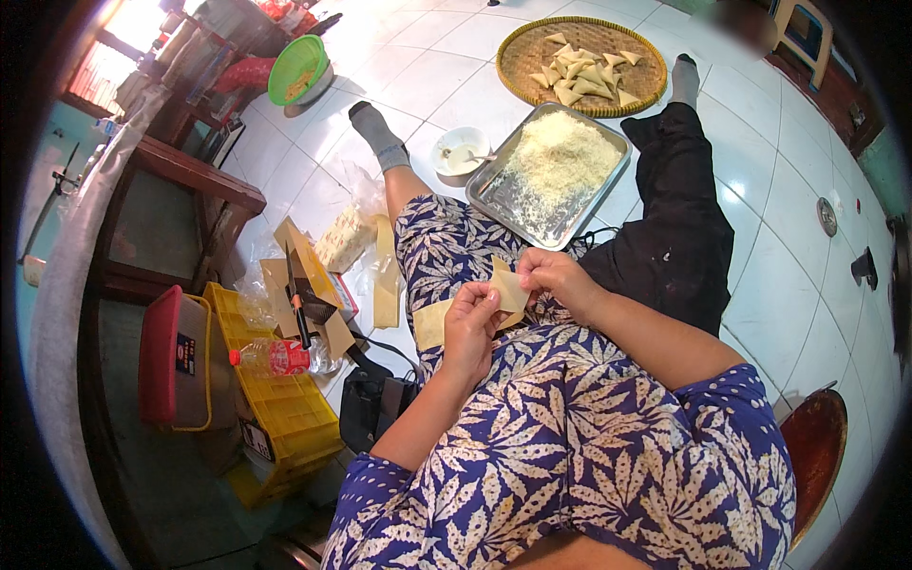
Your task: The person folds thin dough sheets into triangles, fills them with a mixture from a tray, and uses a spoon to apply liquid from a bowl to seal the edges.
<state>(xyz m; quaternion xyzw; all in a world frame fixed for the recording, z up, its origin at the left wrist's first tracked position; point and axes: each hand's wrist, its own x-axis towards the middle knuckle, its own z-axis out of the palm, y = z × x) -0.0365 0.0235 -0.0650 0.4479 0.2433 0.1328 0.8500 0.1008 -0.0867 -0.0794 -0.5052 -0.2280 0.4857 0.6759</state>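
Note:
Above my lap, a pale pastry wrapper (509,288) is stretched between my two hands, partly folded over. My left hand (467,321) pinches its left side with thumb and fingers. On the other side, the fingertips of my right hand (559,279) grip the upper right edge. Another pastry strip (433,326) lies over my left thigh. Between my legs stands a metal tray (482,187) heaped with shredded pale-yellow filling (567,147), perhaps grated cheese. Beside it is a white bowl (445,142) holding white paste and a spoon. Folded triangular pastries (589,76) lie on a round woven tray (518,89) beyond.
At left are a yellow crate (313,429), a plastic bottle (273,358), an opened cardboard box (285,275) with an orange-and-black-handled tool (300,318), and a red-lidded container (161,356). A green basin (296,68) sits farther off. Wooden furniture (195,176) borders the tiled floor.

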